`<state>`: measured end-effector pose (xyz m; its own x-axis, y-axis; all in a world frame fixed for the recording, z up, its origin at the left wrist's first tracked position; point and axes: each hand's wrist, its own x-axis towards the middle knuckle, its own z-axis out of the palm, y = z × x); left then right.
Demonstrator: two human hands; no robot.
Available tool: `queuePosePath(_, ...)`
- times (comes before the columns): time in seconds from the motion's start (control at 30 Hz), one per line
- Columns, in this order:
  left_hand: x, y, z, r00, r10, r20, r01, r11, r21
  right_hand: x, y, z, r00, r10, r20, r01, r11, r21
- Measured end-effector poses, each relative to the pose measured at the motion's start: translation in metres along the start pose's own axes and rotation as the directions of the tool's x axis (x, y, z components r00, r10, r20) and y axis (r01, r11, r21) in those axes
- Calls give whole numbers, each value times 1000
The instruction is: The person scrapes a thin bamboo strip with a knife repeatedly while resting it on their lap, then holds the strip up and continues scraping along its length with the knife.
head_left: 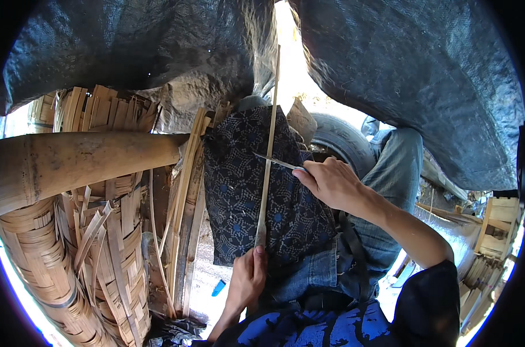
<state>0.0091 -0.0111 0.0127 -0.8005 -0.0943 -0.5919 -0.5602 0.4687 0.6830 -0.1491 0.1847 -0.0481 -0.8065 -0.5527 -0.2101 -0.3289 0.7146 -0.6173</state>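
Observation:
A long, thin bamboo strip [266, 194] stands away from me over my lap, its near end pinched in my left hand [248, 281]. My right hand [336, 184] is closed around a knife [283, 163]. The narrow blade points left and lies across the strip, near the strip's middle. Most of the knife's handle is hidden inside my fingers. Beneath the strip, a dark patterned cloth [230, 196] with blue dots covers my thighs and part of my jeans.
A thick bamboo pole [83, 162] juts in from the left, above woven bamboo rolls [37, 254]. Split bamboo pieces [187, 231] lean beside the cloth. Dark tarpaulin [413, 75] hangs ahead, with a tyre [344, 141] below. A small blue object [218, 287] lies on the ground.

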Motion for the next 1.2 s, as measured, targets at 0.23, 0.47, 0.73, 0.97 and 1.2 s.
queuePosePath(0.23,-2,5,3,998,43,-41,-36,989,146,10,-2,12,1000,2,-5,-2,999,-42)
queuePosePath(0.47,-4,8,5,1000,0,-31,4,992,127,21,5,30,998,-18,-68,13,997,-73)
queuePosePath(0.73,-24,-21,-3,998,56,11,-56,998,-16,82,74,21,987,160,-17,-156,978,140)
queuePosePath(0.97,-18,-40,-6,909,-146,390,364,735,-572,29,3,7,992,120,27,-121,915,384)
queuePosePath(1.2,-20,-36,-7,919,-135,371,340,748,-570,23,-4,28,989,59,-139,-36,986,161)
